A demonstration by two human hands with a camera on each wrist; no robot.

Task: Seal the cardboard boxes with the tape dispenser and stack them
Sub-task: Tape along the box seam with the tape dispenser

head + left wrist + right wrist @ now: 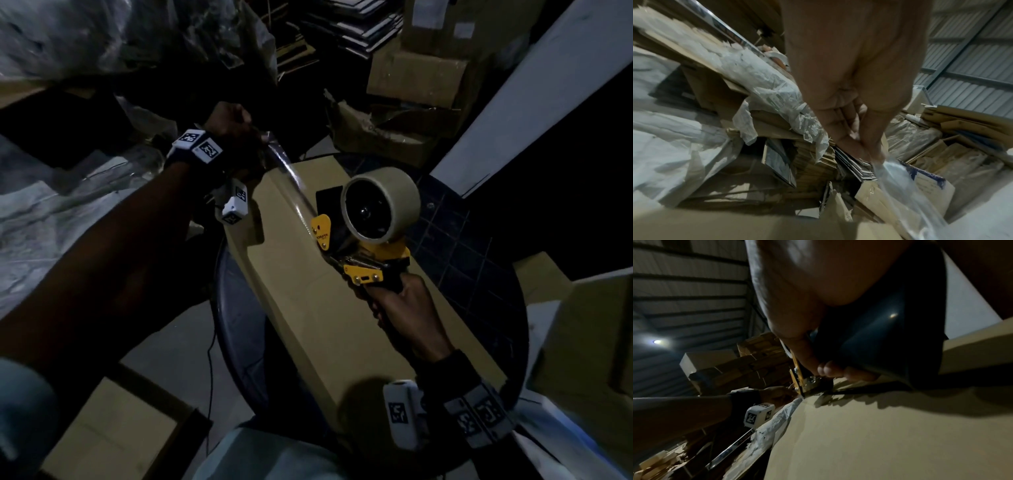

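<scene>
Cardboard box [301, 294], long and narrow, lying flat on a dark round table [486, 274] directly below the person, its long axis running from the near right to the far left in the head view. The tape dispenser [370, 226], yellow-framed with a tan roll, is poised over the box's top face about midway along that axis; whether it touches the cardboard cannot be told. The right hand [407, 318] is wrapped around its handle, fingers curled, on the near side. A strip of clear tape [291, 174] runs from the dispenser's mouth toward the far left, roughly along the box's long axis, to the left hand [229, 123], which pinches the free end between thumb and fingertips above and beyond the box's far end; the left wrist view shows the pinch on the film [900, 181] from close by. The strip hangs in the air, not yet laid on the cardboard. The left hand is thus the nearer to the far edge, where the tape end would probably be anchored, and the right hand would then draw the dispenser back along the axis toward the body. More boxes [418, 75] lie piled beyond the table.
</scene>
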